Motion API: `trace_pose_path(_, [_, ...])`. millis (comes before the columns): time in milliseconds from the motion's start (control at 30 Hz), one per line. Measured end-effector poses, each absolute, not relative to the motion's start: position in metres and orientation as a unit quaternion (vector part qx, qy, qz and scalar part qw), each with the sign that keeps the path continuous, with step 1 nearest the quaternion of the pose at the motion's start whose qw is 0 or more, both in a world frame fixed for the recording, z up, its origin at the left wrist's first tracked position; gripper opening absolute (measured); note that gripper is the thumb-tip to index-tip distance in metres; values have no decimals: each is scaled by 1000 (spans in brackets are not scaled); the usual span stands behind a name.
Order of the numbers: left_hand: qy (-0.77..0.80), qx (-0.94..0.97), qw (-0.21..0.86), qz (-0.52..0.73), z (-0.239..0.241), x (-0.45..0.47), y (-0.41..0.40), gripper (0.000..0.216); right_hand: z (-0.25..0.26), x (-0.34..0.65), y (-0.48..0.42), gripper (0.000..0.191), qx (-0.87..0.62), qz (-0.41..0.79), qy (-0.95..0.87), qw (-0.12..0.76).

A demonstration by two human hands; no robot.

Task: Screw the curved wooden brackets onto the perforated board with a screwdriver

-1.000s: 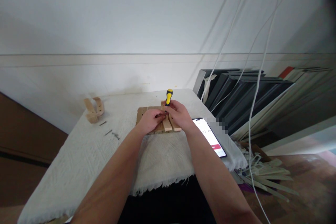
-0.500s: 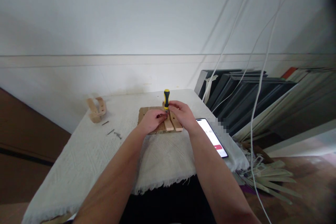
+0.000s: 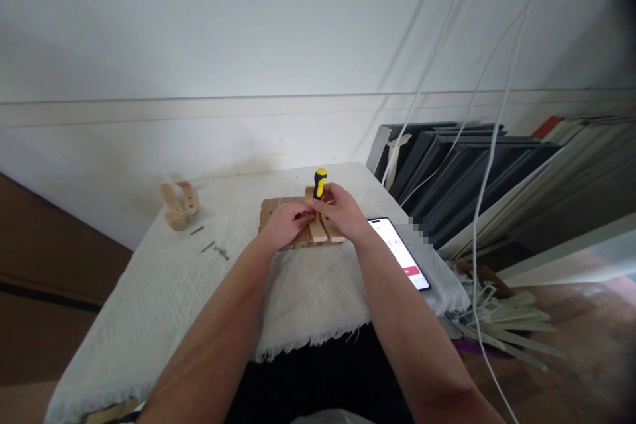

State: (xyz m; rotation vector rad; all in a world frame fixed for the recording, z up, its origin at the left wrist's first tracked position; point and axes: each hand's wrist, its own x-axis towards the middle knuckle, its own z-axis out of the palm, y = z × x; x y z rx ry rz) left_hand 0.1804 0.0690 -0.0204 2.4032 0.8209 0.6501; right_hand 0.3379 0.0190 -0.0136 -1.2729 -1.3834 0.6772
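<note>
A yellow and black screwdriver [image 3: 320, 180] stands slightly tilted above a brown wooden board [image 3: 269, 210]. My right hand [image 3: 342, 212] is closed around its lower handle, with the fingers hiding the shaft. Close beside it, my left hand [image 3: 285, 225] has its fingertips pinched together near the screwdriver's tip. Whatever they hold is too small and hidden to make out. Two pale wooden strips lie side by side on the board: one strip [image 3: 318, 232] under the fingertips, the other strip [image 3: 336, 234] to its right.
Several screws [image 3: 207, 246] lie on the white cloth [image 3: 218, 305] at the left, near a curved wooden piece [image 3: 181, 209]. A lit phone [image 3: 400, 255] sits beside my right forearm. Dark panels [image 3: 447, 172] lean against the wall, and a white cable [image 3: 489, 165] hangs at the right.
The screwdriver has gone from upright to tilted, its top leaning right. My right fingers have shifted in toward my left fingertips. The view has moved slightly.
</note>
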Motion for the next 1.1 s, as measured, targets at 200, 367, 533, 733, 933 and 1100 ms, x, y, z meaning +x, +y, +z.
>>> trace_pose_path(200, [302, 881, 274, 240, -19, 180, 69, 24, -14, 336, 19, 35, -492, 334, -569, 568])
trace_pose_path(367, [319, 865, 300, 243, -18, 178, 68, 22, -12, 338, 16, 32, -512, 311, -557, 575])
trace_pose_path(533, [350, 847, 322, 238, -18, 177, 67, 26, -13, 340, 19, 32, -521, 296, -561, 571])
trace_pose_path(733, [352, 845, 311, 255, -22, 179, 69, 23, -9, 339, 15, 28, -508, 340, -545, 574])
trace_pose_path(933, [345, 853, 295, 258, -19, 179, 67, 20, -11, 344, 16, 26, -524, 318, -576, 541])
trace_pose_path(1100, [337, 857, 297, 252, -22, 180, 70, 21, -13, 341, 22, 31, -570, 257, -555, 549])
